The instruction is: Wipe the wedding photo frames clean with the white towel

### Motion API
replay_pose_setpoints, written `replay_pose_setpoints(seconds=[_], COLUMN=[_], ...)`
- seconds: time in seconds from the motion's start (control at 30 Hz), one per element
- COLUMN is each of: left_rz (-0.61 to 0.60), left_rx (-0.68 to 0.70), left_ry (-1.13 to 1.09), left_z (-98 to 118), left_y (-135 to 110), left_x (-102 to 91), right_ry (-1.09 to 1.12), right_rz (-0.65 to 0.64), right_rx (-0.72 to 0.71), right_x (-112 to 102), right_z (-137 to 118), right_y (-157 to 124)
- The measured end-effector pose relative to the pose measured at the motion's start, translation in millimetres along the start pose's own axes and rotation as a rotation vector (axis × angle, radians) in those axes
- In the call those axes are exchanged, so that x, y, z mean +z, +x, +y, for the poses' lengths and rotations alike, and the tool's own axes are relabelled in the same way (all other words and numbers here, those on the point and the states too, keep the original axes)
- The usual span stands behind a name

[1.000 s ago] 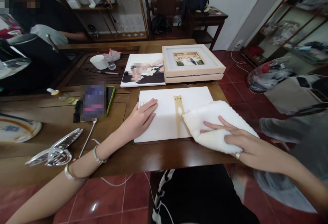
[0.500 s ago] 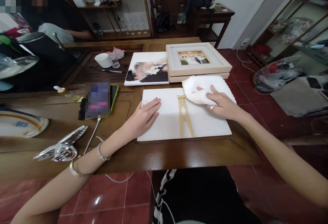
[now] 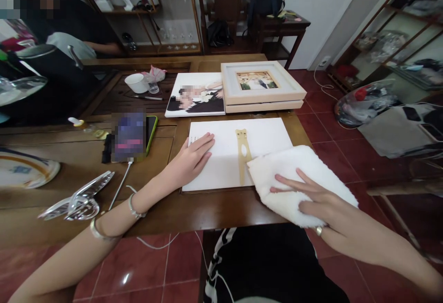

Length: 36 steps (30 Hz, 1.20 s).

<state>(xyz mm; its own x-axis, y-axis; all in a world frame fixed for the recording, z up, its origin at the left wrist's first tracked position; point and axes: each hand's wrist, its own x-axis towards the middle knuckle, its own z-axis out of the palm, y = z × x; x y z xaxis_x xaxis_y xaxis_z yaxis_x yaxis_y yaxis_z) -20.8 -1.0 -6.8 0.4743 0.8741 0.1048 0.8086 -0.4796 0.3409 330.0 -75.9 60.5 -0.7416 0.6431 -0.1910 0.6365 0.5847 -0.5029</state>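
My left hand (image 3: 194, 160) lies flat on the left part of a white panel (image 3: 216, 173), fingers stretched out and holding nothing. Small dark print shows beside its fingertips. A pale yellow shape (image 3: 241, 148) with a bear-like head and long legs is on the middle of the panel; I cannot tell whether it is printed or loose. Over the panel's lower right corner and the table edge is a fluffy white cloth (image 3: 304, 169), covering part of one yellow leg. My right hand (image 3: 321, 206) holds this cloth from above, fingers spread across it, thumb pressed into the pile.
Behind the panel lie a photo print (image 3: 199, 95) and stacked pale wood frames (image 3: 263, 97). Leftward are a phone (image 3: 151, 134) on a cable, a dropper bottle (image 3: 92, 130), a silver winged object (image 3: 78, 199) and a white cup (image 3: 136, 82). A person (image 3: 86, 26) is at far left.
My right hand has drawn the cloth from the panel's upper right down toward me, past the front edge. My left hand stays in place. The view has shifted slightly.
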Motion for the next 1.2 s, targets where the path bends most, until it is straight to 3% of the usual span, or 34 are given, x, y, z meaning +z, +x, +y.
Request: replay_pose_setpoints(seconds=[0.2, 0.47, 0.57, 0.67, 0.83, 1.0, 1.2], left_rz=[0.007, 0.006, 0.010, 0.017, 0.016, 0.000, -0.005], left_rx=[0.009, 0.011, 0.008, 0.012, 0.010, 0.006, 0.004], left_ry=[0.002, 0.014, 0.013, 0.016, 0.010, 0.001, 0.001], left_z=[-1, -1, -1, -2, -2, -2, -3], left_y=[1, 1, 1, 1, 0, 0, 0], left_x=[0.7, 0.8, 1.4, 1.4, 0.1, 0.5, 1.2], right_ry=[-0.002, -0.036, -0.023, -0.019, 0.004, -0.058, -0.029], right_rz=[0.077, 0.377, 0.435, 0.416, 0.258, 0.231, 0.333], right_rx=[0.019, 0.152, 0.143, 0.136, 0.026, 0.026, 0.114], right_x=[-7, -16, -27, -39, -45, -38, -41], right_z=[15, 45, 48, 42, 18, 9, 37], right_y=[17, 86, 114, 140, 175, 178, 138])
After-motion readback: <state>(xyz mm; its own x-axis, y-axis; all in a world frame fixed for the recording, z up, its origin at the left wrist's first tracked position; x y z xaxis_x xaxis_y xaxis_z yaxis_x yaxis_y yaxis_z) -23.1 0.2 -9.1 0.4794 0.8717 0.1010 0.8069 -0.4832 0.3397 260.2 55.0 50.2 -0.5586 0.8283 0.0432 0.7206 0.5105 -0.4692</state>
